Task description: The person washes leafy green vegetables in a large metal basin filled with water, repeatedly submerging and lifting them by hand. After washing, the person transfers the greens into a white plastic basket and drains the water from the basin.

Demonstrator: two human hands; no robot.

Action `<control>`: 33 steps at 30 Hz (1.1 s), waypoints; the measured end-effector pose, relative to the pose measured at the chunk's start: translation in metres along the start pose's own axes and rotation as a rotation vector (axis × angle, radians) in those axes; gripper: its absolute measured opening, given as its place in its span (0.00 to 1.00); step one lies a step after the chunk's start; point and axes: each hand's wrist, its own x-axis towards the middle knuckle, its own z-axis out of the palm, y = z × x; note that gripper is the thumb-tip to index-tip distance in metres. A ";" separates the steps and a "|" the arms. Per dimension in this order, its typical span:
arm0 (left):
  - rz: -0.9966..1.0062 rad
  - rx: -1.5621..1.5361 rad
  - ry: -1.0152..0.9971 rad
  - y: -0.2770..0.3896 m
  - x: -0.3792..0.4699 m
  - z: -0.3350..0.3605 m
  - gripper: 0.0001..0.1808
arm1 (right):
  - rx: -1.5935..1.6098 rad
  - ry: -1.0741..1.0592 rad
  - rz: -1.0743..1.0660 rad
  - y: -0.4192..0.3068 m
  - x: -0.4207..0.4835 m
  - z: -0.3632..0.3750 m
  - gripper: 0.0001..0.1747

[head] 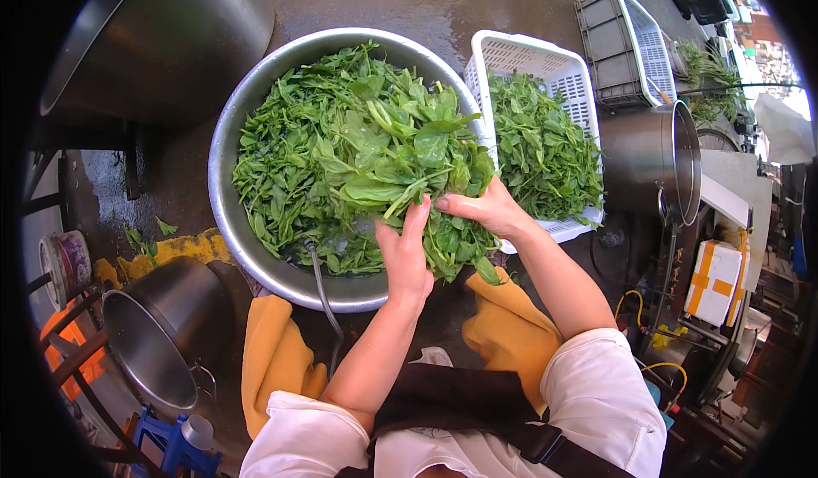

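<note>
Both hands hold one large, wet bunch of leafy greens (409, 152) over the right side of a big round metal basin (220, 139). My left hand (408, 248) grips it from the near side, thumb up. On its right side, my right hand (482, 206) clasps it, the fingers hidden behind leaves. More loose greens (281, 177) fill the basin, with some water showing near the front. A grey hose (323, 292) runs over the near rim into it. Against the basin's right side stands a white perforated plastic basket (578, 72) with cut greens (543, 152) inside.
Metal pots stand at the lower left (169, 331) and right (645, 158); a larger metal vessel (192, 30) is at upper left. A grey crate (601, 50) lies beyond the basket. A blue stool (172, 439) is at lower left, and a taped white foam box (714, 283) sits right.
</note>
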 end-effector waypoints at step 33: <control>0.181 2.138 -0.113 0.085 0.232 -0.165 0.62 | -1.155 -0.001 -0.552 0.039 0.162 -0.066 0.50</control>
